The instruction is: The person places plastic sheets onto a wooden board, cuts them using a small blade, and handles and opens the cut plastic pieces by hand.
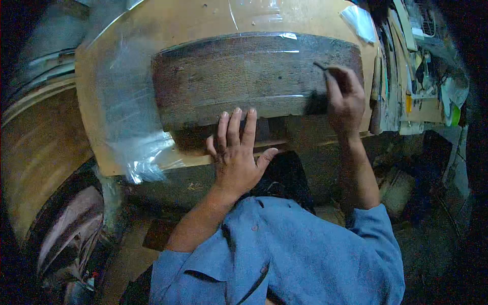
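Observation:
A dark, worn board [218,76] with a grainy surface lies across the wooden table. My left hand [236,145] rests at the board's near edge, its fingertips on the surface and its fingers spread. Over the right part of the board, my right hand [345,96] pinches a thin dark stick-like tool [320,66], which points up and to the left. Its exact kind is too small to tell. Clear plastic sheet [122,101] lies over the table to the left of the board, and shiny strips cross the board's surface.
The pale wooden table [178,23] reaches past the board at the back. A folded clear plastic piece [358,23] sits at the back right. Several long strips and tools [396,66] crowd the right side. A large curved brown panel [48,157] stands at the left.

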`<state>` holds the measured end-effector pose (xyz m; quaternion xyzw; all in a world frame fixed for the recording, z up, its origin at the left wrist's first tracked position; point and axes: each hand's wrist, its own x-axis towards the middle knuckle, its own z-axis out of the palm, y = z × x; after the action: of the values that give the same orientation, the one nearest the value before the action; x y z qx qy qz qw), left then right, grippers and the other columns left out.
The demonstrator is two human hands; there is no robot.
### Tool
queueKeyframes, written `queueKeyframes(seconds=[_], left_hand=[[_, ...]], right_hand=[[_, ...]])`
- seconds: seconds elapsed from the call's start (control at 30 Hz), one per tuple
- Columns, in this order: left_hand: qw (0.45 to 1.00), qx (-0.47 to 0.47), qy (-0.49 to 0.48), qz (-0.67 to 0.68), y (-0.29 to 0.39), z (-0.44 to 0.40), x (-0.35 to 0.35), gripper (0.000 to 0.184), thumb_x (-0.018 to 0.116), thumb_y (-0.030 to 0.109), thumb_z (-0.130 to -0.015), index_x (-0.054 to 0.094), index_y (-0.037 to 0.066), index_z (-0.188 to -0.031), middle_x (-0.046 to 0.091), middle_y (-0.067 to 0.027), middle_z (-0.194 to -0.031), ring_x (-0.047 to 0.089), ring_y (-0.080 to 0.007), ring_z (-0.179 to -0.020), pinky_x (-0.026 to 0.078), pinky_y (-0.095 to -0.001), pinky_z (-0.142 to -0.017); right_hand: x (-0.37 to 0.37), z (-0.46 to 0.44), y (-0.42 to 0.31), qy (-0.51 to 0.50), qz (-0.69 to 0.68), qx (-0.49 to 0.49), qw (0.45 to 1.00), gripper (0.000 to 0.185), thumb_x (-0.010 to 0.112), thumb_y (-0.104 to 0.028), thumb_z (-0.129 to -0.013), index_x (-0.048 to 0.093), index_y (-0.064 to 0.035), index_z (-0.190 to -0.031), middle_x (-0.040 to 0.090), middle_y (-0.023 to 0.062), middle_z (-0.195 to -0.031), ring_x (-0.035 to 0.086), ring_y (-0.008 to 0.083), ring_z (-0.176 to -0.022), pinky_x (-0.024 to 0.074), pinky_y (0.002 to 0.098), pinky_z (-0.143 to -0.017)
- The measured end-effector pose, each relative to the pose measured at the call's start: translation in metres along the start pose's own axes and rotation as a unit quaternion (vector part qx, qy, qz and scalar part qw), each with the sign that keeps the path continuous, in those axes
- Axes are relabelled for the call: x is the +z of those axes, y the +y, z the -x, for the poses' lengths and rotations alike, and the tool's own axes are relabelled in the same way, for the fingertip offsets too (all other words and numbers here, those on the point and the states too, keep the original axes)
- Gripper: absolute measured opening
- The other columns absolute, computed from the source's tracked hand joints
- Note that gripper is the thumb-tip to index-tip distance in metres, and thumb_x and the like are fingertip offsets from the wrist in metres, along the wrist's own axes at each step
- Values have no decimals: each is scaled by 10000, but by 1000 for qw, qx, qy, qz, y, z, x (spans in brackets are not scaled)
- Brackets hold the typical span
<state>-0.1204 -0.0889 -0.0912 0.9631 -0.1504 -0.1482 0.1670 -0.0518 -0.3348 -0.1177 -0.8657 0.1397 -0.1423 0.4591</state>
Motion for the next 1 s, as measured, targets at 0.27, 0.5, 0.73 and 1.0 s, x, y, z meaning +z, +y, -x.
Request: queueKeyframes(seconds=[0.27,0.5,0.73,1.0], left_hand=[[998,56,4,29,-13,38,7,653,527,570,-860,486,154,-1361,304,-167,-1461,226,-353,-1354,212,-528,-1047],[959,-31,45,279,-33,52,17,571,581,433,-891,498,62,-1317,440,-214,-1311,430,-383,-1196,322,-460,-1035],[684,-245,61,685,-35,8,25,469,609,417,-911,552,10,-1138,558,-38,-1025,512,-131,-956,439,-293,-746],[656,-239,-33,715,-24,-19,9,253,625,312,-914,637,73,-833,598,1,-794,514,-101,-748,412,-262,-708]], right_hand=[[-7,-64,40,37,127,31,991,198,627,-217,-858,653,-48,-957,684,153,-921,670,296,-821,512,370,-738],[-7,-66,35,38,232,-30,972,190,610,-184,-837,636,-29,-943,652,192,-882,624,373,-848,490,431,-756],[-20,-9,-14,-8,84,-74,994,139,645,-113,-815,630,-45,-935,634,138,-858,615,290,-780,499,386,-722],[-32,74,-29,-141,45,-76,986,154,695,-58,-795,639,-32,-936,612,109,-816,616,199,-694,497,302,-641]])
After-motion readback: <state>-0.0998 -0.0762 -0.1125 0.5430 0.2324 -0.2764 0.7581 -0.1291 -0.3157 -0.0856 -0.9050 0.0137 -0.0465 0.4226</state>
